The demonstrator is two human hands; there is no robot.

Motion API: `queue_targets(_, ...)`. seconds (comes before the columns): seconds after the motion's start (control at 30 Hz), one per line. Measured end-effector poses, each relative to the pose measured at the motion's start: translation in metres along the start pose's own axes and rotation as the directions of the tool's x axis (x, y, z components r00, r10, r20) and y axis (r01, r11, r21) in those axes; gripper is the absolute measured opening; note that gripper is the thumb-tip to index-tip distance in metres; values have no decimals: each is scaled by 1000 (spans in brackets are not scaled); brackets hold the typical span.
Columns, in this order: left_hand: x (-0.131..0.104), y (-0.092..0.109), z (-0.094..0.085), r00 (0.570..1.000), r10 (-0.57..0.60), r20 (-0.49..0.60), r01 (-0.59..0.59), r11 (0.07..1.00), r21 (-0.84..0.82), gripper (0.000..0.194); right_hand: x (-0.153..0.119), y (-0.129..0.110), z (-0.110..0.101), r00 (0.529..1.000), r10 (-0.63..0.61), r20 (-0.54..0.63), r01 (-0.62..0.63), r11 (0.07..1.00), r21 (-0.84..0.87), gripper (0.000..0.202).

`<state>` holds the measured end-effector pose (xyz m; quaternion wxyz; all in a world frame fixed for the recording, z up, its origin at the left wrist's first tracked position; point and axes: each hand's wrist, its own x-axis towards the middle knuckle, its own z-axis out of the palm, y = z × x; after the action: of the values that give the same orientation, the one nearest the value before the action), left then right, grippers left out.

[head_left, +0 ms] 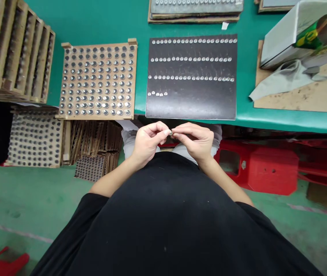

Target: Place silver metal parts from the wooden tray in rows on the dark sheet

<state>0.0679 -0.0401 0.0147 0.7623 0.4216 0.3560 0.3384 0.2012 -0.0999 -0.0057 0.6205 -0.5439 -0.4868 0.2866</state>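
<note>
My left hand [151, 140] and my right hand [195, 140] meet in front of my body, just off the table's near edge. Between their pinched fingertips is a small round metallic part [170, 133], mostly covered by the fingers. Beyond them lies a black board [190, 99] with rows of small silver discs, thin wires rising from many; its lowest row is short and sits at the left. To its left, a wooden tray [135, 76] holds rows of dark round pieces, many with a silver part on top.
Stacked wooden trays [44, 65] stand at the far left, with another filled tray [35, 140] below. A white container [280, 32] and a grey cloth [284, 78] rest on a board at the right. A red stool [273, 168] is below the table.
</note>
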Motion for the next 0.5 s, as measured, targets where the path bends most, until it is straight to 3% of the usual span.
queue_targets(0.1, -1, -2, -2, 998, 43, -54, -42, 999, 23, 23, -4, 0, 1, 987, 155, -43, -149, 982, 116, 29)
queue_targets(0.2, -1, -5, -5, 990, 116, -83, -109, 990, 90, 21, -3, -5, -2, 971, 221, 94, -229, 970, 78, 37)
queue_targets(0.3, -2, -6, -7, 986, 161, -47, -152, 977, 150, 21, 1, -12, -5, 963, 202, 176, -212, 977, 34, 42)
queue_targets(0.5, -4, -4, -9, 986, 143, 83, -154, 977, 148, 19, 2, -7, 1, 979, 184, -92, -189, 981, -49, 40)
